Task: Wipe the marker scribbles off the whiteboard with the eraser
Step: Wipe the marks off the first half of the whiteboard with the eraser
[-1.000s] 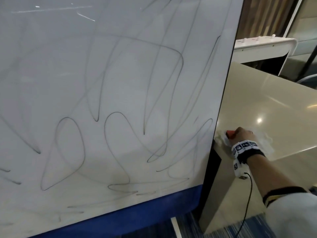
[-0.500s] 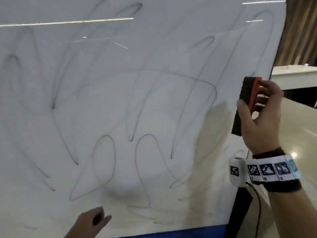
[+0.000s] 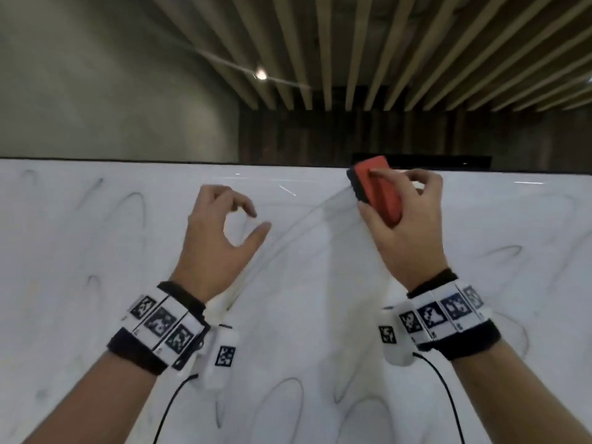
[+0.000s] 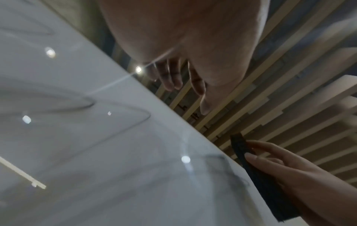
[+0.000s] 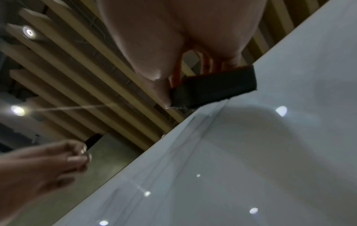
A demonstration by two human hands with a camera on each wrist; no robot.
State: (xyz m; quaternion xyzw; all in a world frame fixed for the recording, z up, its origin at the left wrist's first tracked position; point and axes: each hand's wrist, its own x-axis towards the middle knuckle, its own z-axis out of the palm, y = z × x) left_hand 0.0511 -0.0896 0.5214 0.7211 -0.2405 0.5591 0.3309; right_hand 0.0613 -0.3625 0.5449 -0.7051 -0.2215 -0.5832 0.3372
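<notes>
The whiteboard (image 3: 96,257) fills the lower part of the head view, covered in grey marker scribbles (image 3: 134,203). My right hand (image 3: 405,219) grips the eraser (image 3: 378,190), red on its back and black on its felt side, near the board's top edge, felt toward the board. In the right wrist view the eraser's dark felt (image 5: 214,91) sits at the board's upper edge (image 5: 193,117). My left hand (image 3: 221,232) hovers in front of the board left of the eraser, fingers loosely curled, holding nothing. The left wrist view shows the eraser (image 4: 258,172) edge-on.
Above the whiteboard's top edge are a slatted wooden ceiling (image 3: 384,52) with a spot lamp (image 3: 261,73) and a grey wall (image 3: 96,75). Lamp reflections dot the board surface (image 5: 281,110).
My right hand lifted the eraser from the table beside the board up to the board's top edge. My left hand rose from the bottom of the view to beside it. The view tilted upward.
</notes>
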